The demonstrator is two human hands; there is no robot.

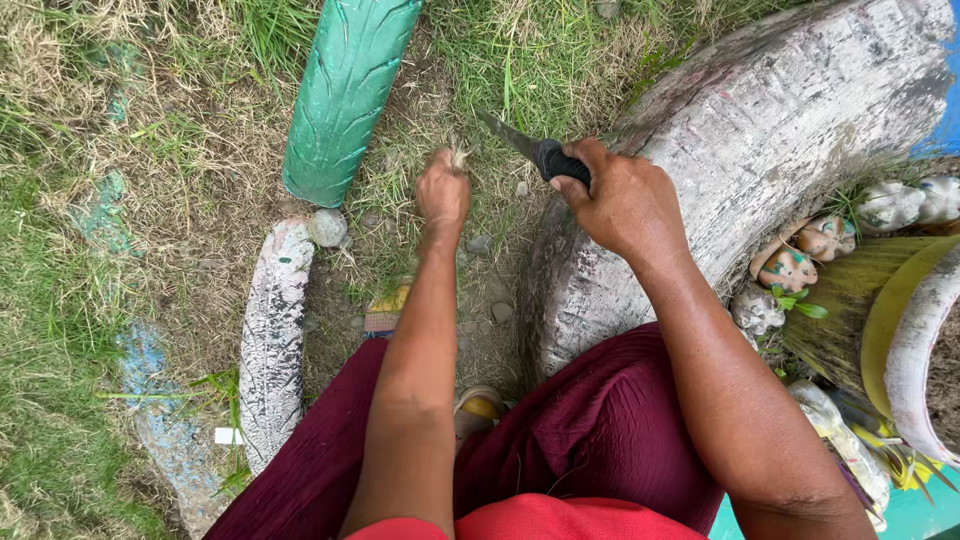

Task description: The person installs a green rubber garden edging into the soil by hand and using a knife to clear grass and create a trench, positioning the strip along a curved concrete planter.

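Head view: left hand (443, 193) fingers pinch grass tuft (459, 156); right hand (625, 205) fingers grip knife (530, 148).

Narrow grass gap (480, 250) between green tyre (345, 95), white tyre (760, 130)

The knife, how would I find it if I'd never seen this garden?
Start at the big white painted tyre on the right. At its left edge, the right hand is closed around a dark handle, and the knife sticks out toward the grass. It is the only thin, grey, pointed thing here; the left hand beside it just pinches a dry grass tuft.
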